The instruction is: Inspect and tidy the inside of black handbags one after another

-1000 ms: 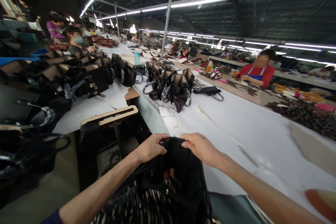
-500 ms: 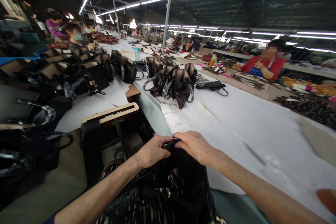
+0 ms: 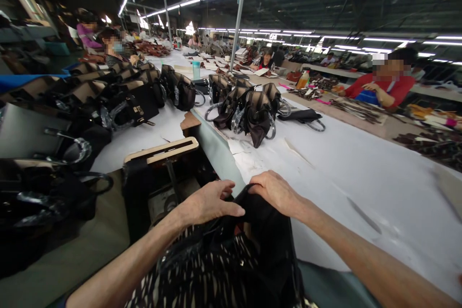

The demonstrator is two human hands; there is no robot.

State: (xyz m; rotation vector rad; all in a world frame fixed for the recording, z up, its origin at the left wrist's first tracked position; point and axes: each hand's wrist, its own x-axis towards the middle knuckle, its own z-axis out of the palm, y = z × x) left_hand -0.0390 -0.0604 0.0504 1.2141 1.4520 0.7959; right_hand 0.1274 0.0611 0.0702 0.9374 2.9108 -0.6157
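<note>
A black handbag (image 3: 263, 245) lies in my lap at the near edge of the white table (image 3: 346, 173). My right hand (image 3: 276, 192) is curled over the bag's top edge and grips it. My left hand (image 3: 209, 202) rests on the bag's left side with its fingers stretched out flat, pressing on the black material. A patterned dark garment (image 3: 202, 269) shows below the bag.
A cluster of dark brown handbags (image 3: 249, 108) stands farther up the table. More black bags (image 3: 122, 101) line the left bench. A wooden slotted jig (image 3: 162, 150) sits over a gap. A person in red (image 3: 386, 86) works at the right; other people sit at the far left.
My left hand has opened from a grip on the bag's top edge and now lies flat with fingers extended. The view has shifted slightly left.
</note>
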